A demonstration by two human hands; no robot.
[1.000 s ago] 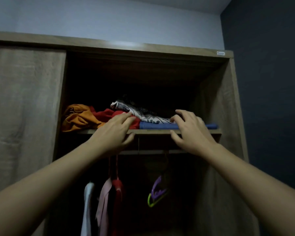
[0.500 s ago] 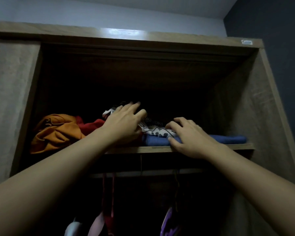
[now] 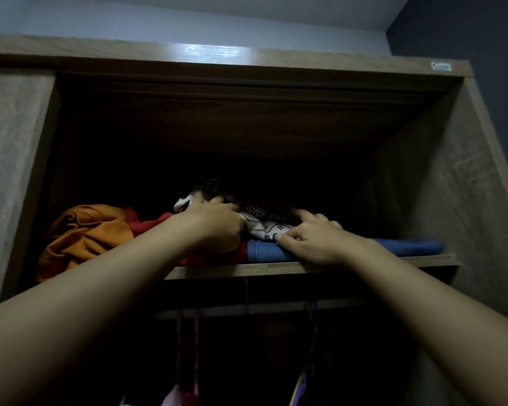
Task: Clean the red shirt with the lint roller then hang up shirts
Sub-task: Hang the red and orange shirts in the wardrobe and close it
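On the upper wardrobe shelf [image 3: 247,269], the red shirt [image 3: 147,225] lies crumpled under a white-and-black patterned garment [image 3: 264,222]. My left hand [image 3: 214,227] reaches over the red shirt, and its curled fingers grip the patterned garment's left end. My right hand [image 3: 314,238] rests on a folded blue garment [image 3: 405,246]. It pinches the patterned garment's right edge between its thumb and fingers. Much of the red shirt is hidden by my left hand and forearm. No lint roller is in view.
A crumpled orange garment [image 3: 85,235] fills the shelf's left end. Below the shelf runs a hanging rail [image 3: 261,309] with red and pink hangers [image 3: 188,332] and a purple one [image 3: 299,388]. The closed wardrobe door [image 3: 12,171] is at left, and the wardrobe's side panel [image 3: 452,200] at right.
Both hands have moved from the shelf's front edge up onto the clothes and closed on the patterned garment. The view has tilted up and come closer.
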